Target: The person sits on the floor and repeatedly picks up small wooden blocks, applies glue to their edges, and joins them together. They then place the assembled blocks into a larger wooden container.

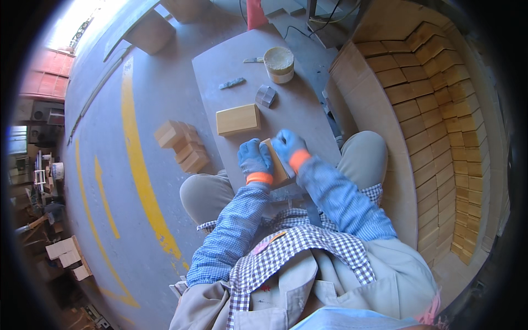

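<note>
A wooden block point(278, 168) stands tilted between my gloved hands at the near end of the board. My left hand point(256, 159) is closed on its left side. At its upper right edge is my right hand point(289, 144), fingers curled; whatever they hold is hidden. Just beyond lies a larger pale wooden block point(237, 120), flat on the board. A grey folded piece point(266, 96), perhaps sandpaper, rests past its right corner. Farther off are a blue-grey strip point(232, 83), a putty knife point(253, 60) and an open tub of pale paste point(279, 63).
The work board point(305, 110) extends away between my knees. On my right stands a large cardboard box point(379, 118) with stacked wooden blocks point(421, 129) inside. A small pile of blocks point(184, 146) sits on the floor at left, near a yellow floor line point(135, 148).
</note>
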A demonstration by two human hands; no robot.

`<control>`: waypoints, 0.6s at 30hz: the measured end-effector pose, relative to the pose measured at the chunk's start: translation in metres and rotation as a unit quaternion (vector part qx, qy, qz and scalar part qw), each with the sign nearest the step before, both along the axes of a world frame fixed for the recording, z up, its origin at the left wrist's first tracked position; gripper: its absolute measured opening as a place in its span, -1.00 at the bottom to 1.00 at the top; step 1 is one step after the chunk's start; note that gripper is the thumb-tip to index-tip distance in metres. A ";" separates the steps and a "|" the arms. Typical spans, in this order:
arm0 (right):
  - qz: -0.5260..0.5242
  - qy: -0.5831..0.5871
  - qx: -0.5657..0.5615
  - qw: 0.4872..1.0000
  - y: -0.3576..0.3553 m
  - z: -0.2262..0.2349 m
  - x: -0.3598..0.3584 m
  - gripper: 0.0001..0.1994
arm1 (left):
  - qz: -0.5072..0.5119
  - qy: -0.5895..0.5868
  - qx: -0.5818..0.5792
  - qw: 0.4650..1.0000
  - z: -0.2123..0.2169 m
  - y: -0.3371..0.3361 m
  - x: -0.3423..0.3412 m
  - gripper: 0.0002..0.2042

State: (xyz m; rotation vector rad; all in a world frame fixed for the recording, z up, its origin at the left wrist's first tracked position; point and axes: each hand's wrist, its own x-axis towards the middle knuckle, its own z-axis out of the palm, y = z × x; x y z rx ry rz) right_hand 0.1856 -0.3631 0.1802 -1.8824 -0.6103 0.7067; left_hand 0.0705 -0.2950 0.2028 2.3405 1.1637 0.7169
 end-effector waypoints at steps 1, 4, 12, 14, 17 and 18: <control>0.014 0.026 -0.032 0.999 0.008 0.000 0.006 -0.78 | -0.008 0.007 0.002 1.000 0.001 0.001 0.000 -0.76; 0.017 0.070 -0.006 0.997 -0.007 0.007 0.002 -0.75 | -0.011 0.008 0.006 1.000 0.002 0.001 0.001 -0.74; -0.007 -0.188 -0.004 0.982 -0.023 0.020 -0.019 -0.82 | -0.007 0.024 0.012 1.000 0.000 -0.001 0.004 -0.75; -0.041 -0.250 0.081 0.964 0.016 0.015 -0.003 -0.81 | -0.011 0.031 0.019 0.999 0.000 0.000 0.004 -0.74; -0.034 -0.213 0.073 0.974 0.006 0.016 -0.005 -0.82 | -0.007 0.021 0.016 1.000 0.001 0.000 0.005 -0.74; -0.015 -0.179 0.016 0.984 -0.017 0.019 -0.014 -0.81 | -0.004 0.014 0.015 1.000 0.001 -0.001 0.005 -0.74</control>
